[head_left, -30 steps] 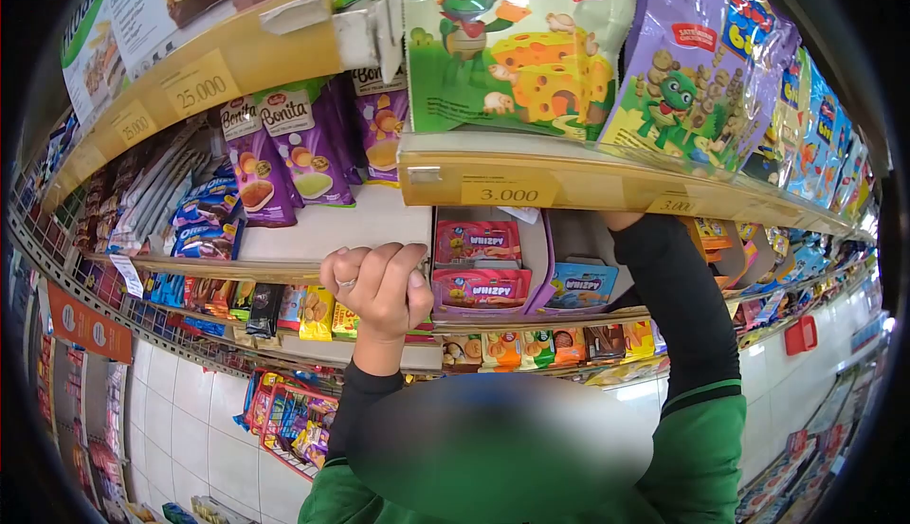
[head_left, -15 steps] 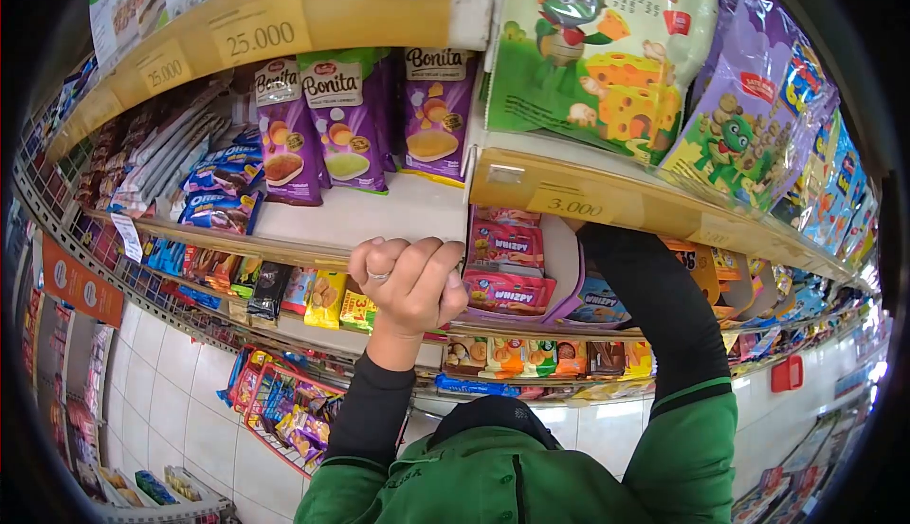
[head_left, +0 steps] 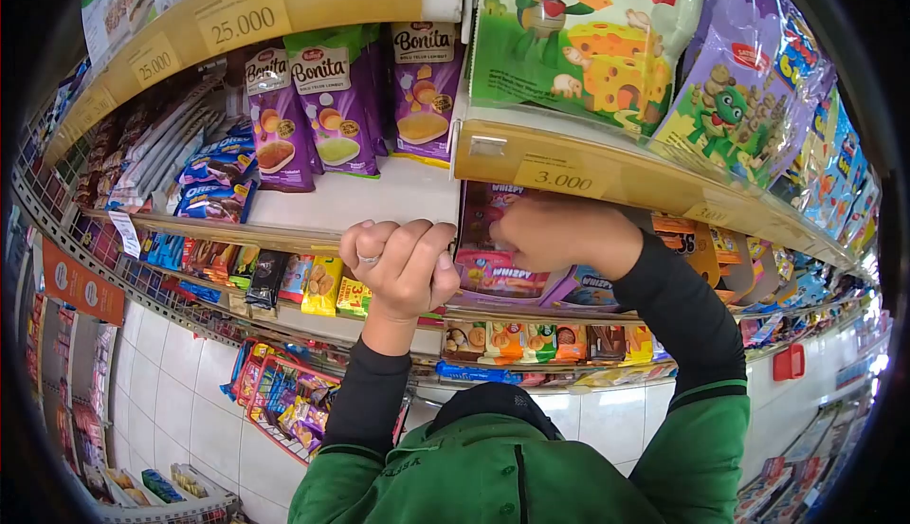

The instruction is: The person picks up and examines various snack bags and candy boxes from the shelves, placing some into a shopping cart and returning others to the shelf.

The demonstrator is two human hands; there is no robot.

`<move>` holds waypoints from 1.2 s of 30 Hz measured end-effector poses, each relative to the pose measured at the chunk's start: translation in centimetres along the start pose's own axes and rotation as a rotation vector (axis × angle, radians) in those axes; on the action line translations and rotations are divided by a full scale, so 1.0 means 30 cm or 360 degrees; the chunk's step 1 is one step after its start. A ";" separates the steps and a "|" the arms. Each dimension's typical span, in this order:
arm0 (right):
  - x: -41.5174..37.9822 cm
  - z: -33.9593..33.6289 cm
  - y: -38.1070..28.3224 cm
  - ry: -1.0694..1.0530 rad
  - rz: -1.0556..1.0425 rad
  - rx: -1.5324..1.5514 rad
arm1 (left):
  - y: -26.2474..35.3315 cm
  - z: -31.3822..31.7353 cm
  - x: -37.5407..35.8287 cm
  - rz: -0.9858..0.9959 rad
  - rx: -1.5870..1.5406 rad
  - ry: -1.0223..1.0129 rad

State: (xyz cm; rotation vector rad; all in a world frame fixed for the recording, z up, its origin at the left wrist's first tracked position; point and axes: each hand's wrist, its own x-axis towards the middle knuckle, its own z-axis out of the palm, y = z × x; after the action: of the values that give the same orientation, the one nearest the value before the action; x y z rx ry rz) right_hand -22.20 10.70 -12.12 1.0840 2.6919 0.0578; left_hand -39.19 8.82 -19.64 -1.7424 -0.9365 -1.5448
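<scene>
My left hand (head_left: 400, 268) wears a ring and is closed, its bent fingers over the front shelf edge (head_left: 284, 237) below the purple Bonita cake packs (head_left: 332, 121). My right hand (head_left: 569, 238) is at the open display box of pink Whizpy packs (head_left: 502, 275), under the shelf lip with the 3.000 price tag (head_left: 561, 179). Its fingers are curled against the upper packs in the box. Whatever lies between these fingertips is hidden. To the right of the pink packs stands a box of blue Whizpy packs (head_left: 592, 289).
Large snack bags (head_left: 578, 50) overhang the right side on the upper shelf. Oreo packs (head_left: 216, 200) lie at left. Biscuit packs (head_left: 540, 342) line a lower shelf. A red basket (head_left: 284, 401) full of snacks stands below left, and a red container (head_left: 789, 364) is at right.
My right hand has come into view from behind the shelf lip and moved left onto the pink Whizpy packs. My left hand stays at the shelf edge. The view has shifted slightly.
</scene>
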 end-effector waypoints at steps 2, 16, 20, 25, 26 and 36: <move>-0.023 -0.035 0.008 0.0078 0.0021 0.0184 | 0.001 -0.001 0.003 -0.0004 -0.0017 0.0004; -0.321 0.089 -0.028 0.1804 0.0555 0.2298 | 0.015 -0.018 0.012 -0.0025 -0.0044 -0.0052; -0.460 0.177 -0.074 0.1734 0.0535 0.3114 | 0.022 -0.023 0.023 -0.0019 -0.0057 -0.0085; -0.534 0.275 -0.152 0.1499 0.0385 0.2964 | 0.039 -0.044 0.062 -0.0054 -0.0106 -0.0290; -0.535 0.285 -0.163 0.1413 0.0356 0.2929 | 0.050 -0.060 0.072 -0.0106 -0.0220 -0.0328; -0.539 0.335 -0.221 0.1068 0.0224 0.2977 | 0.251 -0.174 -0.063 -0.1305 -0.1937 -0.0939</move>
State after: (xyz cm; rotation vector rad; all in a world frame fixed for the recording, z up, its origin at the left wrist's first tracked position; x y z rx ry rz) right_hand -13.08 -5.74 -19.38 1.6446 2.5190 -2.8782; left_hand -35.95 0.13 -20.85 -3.0123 -1.1664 -2.4929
